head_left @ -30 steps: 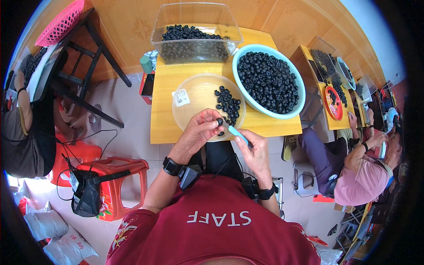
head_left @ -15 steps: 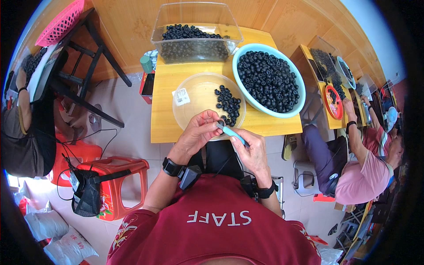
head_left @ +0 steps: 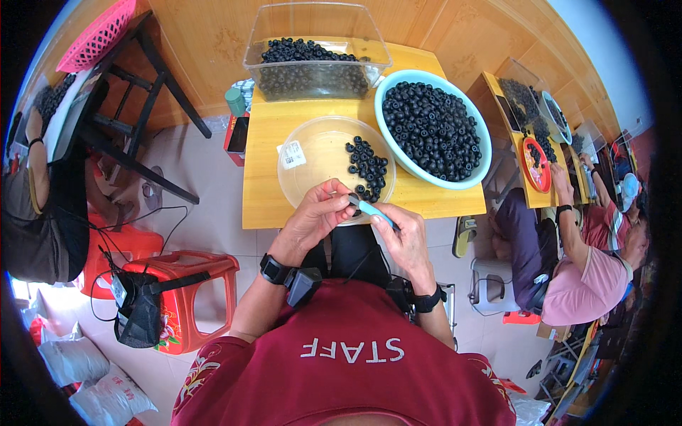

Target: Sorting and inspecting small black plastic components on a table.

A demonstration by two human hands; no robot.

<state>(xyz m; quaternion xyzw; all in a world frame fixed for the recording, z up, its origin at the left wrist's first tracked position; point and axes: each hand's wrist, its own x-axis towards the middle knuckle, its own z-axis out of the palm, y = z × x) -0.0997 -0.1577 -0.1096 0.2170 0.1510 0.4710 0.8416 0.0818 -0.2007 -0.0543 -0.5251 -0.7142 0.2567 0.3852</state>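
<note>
Between the pinched fingers of my left hand (head_left: 320, 214) is a small black ring-shaped part (head_left: 353, 199), mostly hidden by fingertips. My right hand (head_left: 406, 241) is closed around a small knife-like tool with a light-blue handle (head_left: 376, 213). The tool's short grey tip touches or nearly touches the part. Both hands are over the near rim of a shallow, clear round tray (head_left: 312, 188) with a white label. Several loose black parts (head_left: 368, 167) lie on its right side.
A light-blue basin (head_left: 485, 153) heaped with black parts stands right of the tray on the yellow table (head_left: 259, 177). Behind is a clear bin (head_left: 312, 25) of similar parts. A red stool (head_left: 206, 273) stands left. People sit at other tables on both sides.
The tool has tilted slightly in my right hand, its tip shifting against the black part. My left hand stays nearly still. The person in pink at the right has shifted a little.
</note>
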